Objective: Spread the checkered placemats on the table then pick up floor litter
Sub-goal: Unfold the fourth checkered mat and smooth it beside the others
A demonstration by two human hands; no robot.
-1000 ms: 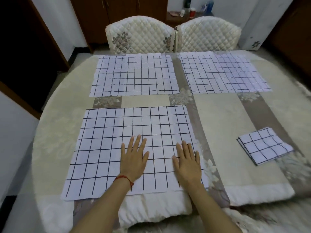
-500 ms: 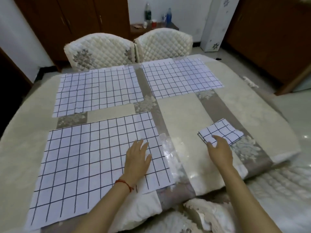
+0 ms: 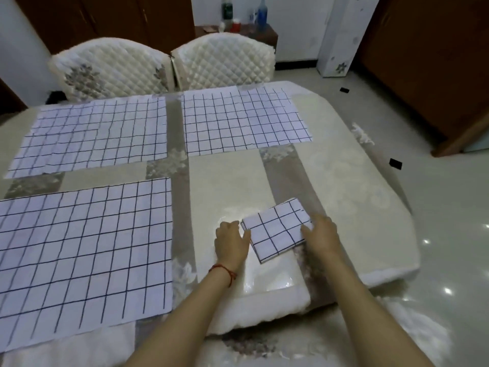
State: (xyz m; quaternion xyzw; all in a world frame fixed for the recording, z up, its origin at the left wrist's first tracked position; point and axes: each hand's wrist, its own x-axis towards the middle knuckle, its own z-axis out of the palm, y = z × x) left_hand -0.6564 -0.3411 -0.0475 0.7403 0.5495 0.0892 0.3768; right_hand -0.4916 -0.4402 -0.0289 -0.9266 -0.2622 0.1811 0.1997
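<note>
Left hand [image 3: 230,241] and right hand [image 3: 321,237] gripping opposite edges of folded placemat [image 3: 276,229] lying on desk [image 3: 344,181]. Three spread placemats [image 3: 84,250] lying flat alongside.

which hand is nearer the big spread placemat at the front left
Left. The left hand lies between the front spread placemat and the folded placemat, touching the folded one's left edge. The right hand is on its far, right side.
</note>
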